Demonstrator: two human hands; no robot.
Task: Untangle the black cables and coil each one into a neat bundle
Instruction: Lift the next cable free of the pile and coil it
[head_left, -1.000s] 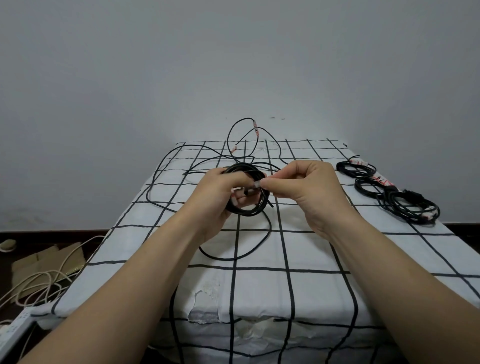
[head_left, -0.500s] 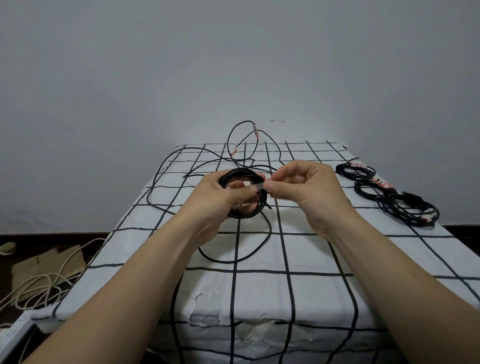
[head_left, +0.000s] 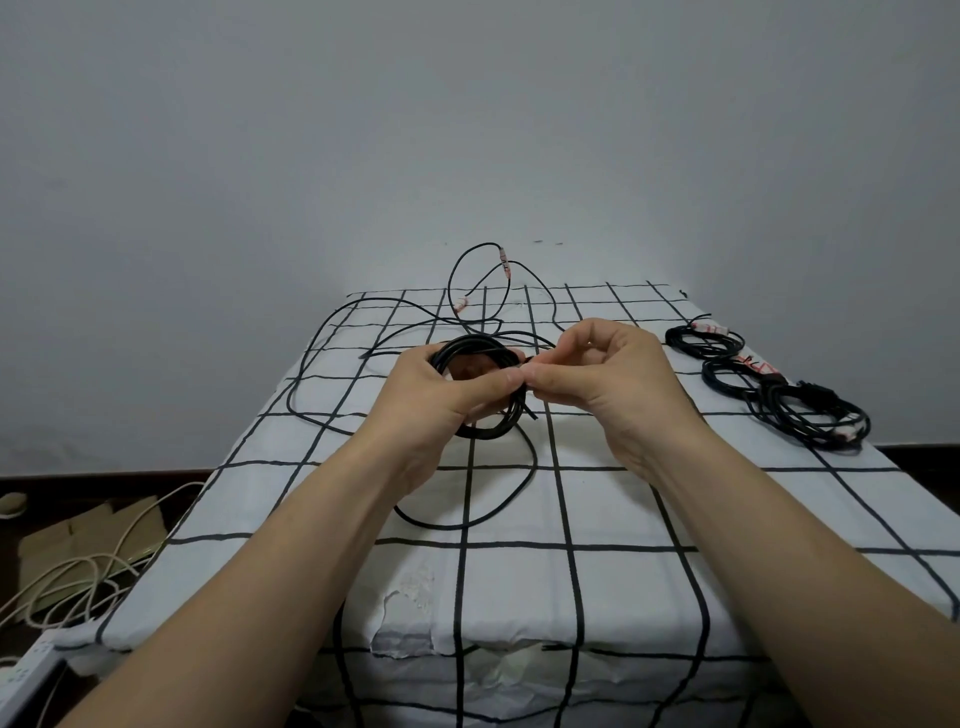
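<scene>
Head view: your left hand (head_left: 441, 400) closes around the coiled cable (head_left: 485, 389) above the surface (head_left: 623, 519) to keep its loops together, while your right hand (head_left: 597, 379) pinches its free end, likely to secure it. Finished bundles (head_left: 769, 389) lie at right.

- 2 bare forearms reach forward from the lower corners, converging toward centre.
- Left hand (head_left: 447, 395): back of hand up, fingers curled closed, thumb laid flat and pointing right, its tip meeting the other hand.
- Right hand (head_left: 608, 379): knuckles raised, wrist bent slightly down, thumb and forefinger pinched tight at the left edge, remaining fingers tucked under.
- Both hands touch at the fingertips.
</scene>
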